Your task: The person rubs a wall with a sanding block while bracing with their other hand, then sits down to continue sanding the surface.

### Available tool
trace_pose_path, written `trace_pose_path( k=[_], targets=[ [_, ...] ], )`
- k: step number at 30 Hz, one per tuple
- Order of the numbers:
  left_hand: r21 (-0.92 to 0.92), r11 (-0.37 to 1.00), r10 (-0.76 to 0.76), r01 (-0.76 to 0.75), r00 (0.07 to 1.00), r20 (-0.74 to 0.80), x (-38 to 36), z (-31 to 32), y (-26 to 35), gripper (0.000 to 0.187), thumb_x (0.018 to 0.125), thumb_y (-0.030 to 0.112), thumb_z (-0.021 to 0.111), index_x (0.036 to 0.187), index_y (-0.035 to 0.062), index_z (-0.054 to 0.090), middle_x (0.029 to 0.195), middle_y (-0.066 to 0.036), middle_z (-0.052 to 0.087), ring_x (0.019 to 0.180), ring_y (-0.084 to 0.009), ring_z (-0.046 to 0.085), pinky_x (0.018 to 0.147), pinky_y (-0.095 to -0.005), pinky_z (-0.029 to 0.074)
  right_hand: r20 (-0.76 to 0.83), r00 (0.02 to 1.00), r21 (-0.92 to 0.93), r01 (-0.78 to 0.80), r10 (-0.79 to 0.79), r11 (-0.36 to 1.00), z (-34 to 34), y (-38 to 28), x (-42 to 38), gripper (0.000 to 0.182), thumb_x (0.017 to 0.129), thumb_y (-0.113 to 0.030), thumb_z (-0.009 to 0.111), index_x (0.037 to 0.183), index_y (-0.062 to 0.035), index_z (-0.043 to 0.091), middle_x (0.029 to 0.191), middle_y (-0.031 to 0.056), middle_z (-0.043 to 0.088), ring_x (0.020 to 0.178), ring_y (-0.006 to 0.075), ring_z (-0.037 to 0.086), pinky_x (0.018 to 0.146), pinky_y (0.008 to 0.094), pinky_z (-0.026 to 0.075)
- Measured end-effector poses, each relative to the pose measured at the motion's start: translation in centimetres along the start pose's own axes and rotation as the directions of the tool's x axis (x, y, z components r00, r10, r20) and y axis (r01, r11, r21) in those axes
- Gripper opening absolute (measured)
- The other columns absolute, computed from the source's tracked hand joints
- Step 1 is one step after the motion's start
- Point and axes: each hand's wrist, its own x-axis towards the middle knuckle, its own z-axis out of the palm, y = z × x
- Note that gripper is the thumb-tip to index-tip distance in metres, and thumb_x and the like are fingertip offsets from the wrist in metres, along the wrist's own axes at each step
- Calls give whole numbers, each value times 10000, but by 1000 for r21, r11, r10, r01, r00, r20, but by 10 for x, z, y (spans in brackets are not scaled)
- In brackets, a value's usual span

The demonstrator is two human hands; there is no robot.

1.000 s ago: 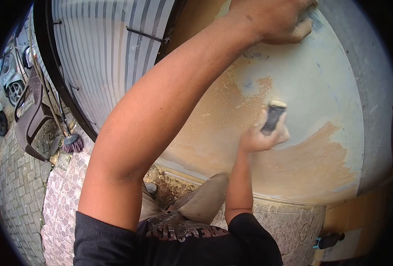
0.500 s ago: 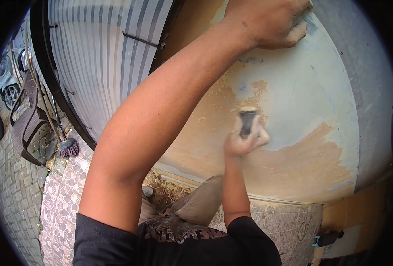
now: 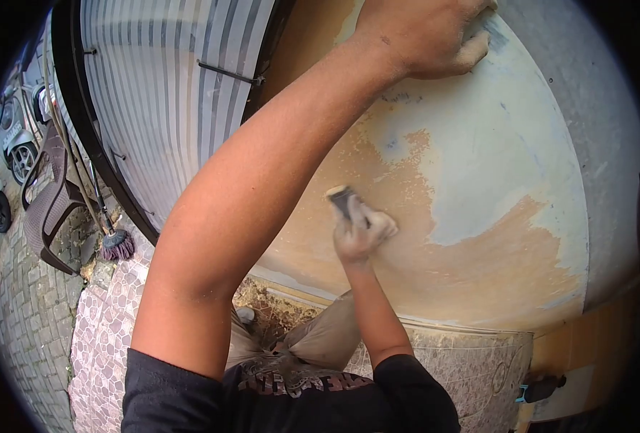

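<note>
The right hand point(image 3: 363, 232) is clenched around a small dark sanding block point(image 3: 341, 200), pressing it flat against the wall point(image 3: 478, 166). Only the block's upper end shows above the fingers; its long axis tilts up and to the left. It sits on the tan, worn patch point(image 3: 377, 180), with the pale blue-white painted area point(image 3: 500, 144) just to its right and above, so that paint lies right and up from the block. The left hand point(image 3: 421, 36) is braced high on the wall, fingers curled on the surface; whether it holds anything I cannot tell. It is well apart from the block, so the right hand alone works it. Below, a patterned tile ledge point(image 3: 471, 361) runs under the wall. Far left, a striped shutter point(image 3: 168, 94), a broom point(image 3: 118, 245) and a brown chair point(image 3: 49, 195) stand on the paving.
</note>
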Motion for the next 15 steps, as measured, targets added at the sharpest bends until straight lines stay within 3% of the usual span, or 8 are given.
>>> trace_pose_path(
  k=[1, 4, 5, 7, 10, 11, 13, 15],
  targets=[
    [-6, 1000, -14, 14, 999, 29, 0, 0, 1, 304, 835, 172, 644, 1087, 3, 642, 1090, -136, 638, 1166, -292, 565, 1139, -449, 346, 163, 981, 40, 99, -104, 994, -6, -8, -22, 455, 870, -391, 819, 1268, -198, 712, 980, -46, 543, 954, 162, 504, 917, 355, 321],
    [20, 1000, 24, -23, 998, -50, -2, 4, 0, 296, 835, 163, 645, 1082, 1, 641, 1087, -139, 640, 1157, -293, 570, 1142, -451, 346, 129, 992, 63, -17, 8, 998, -18, 8, -5, 440, 851, -407, 830, 1244, -239, 723, 936, -82, 543, 950, 148, 500, 917, 351, 314],
    [18, 1000, 14, -13, 999, -39, -3, 2, 1, 296, 835, 163, 645, 1082, 1, 641, 1087, -139, 640, 1157, -293, 570, 1142, -451, 346, -3, 998, -14, -60, 60, 998, -24, 17, 22, 437, 857, -343, 839, 1238, -166, 722, 981, -27, 549, 949, 162, 513, 890, 382, 384],
    [-34, 999, -4, 4, 1000, 8, 0, -1, 1, 292, 837, 159, 647, 1084, 3, 640, 1084, -141, 641, 1152, -293, 577, 1156, -455, 339, -236, 873, 62, -424, 426, 903, -29, 40, 65, 439, 870, -255, 838, 1249, -79, 701, 1028, 41, 541, 948, 199, 531, 812, 401, 460],
    [-29, 999, -18, 18, 1000, 3, -1, -1, 4, 289, 843, 158, 645, 1088, 6, 639, 1086, -141, 643, 1151, -293, 582, 1166, -456, 332, -321, 781, 54, -549, 535, 834, -40, 54, 91, 464, 865, -188, 842, 1262, -13, 677, 1057, 95, 524, 949, 242, 538, 722, 399, 499],
    [-30, 999, -17, 17, 1000, -6, 0, -1, 4, 289, 843, 158, 645, 1088, 6, 639, 1086, -141, 643, 1151, -293, 582, 1166, -456, 332, -305, 705, 338, -548, 640, 765, -22, 29, 77, 473, 870, -251, 839, 1284, -80, 684, 1047, 50, 529, 967, 208, 534, 805, 401, 459],
    [-18, 999, -29, 30, 999, 18, -1, 1, 4, 298, 846, 162, 645, 1098, 5, 637, 1096, -143, 640, 1164, -294, 577, 1165, -457, 332, -79, 995, -54, -60, 55, 997, -11, 15, 0, 488, 880, -321, 825, 1313, -153, 675, 1048, 4, 524, 986, 167, 531, 886, 390, 392],
    [-15, 999, -31, 31, 999, 16, -2, 2, 6, 304, 846, 163, 645, 1106, 6, 635, 1102, -145, 637, 1170, -296, 573, 1167, -456, 329, 232, 965, 22, 118, -120, 993, -19, 7, -57, 497, 888, -384, 807, 1335, -221, 661, 1054, -38, 515, 987, 130, 521, 934, 364, 316]
  ],
)
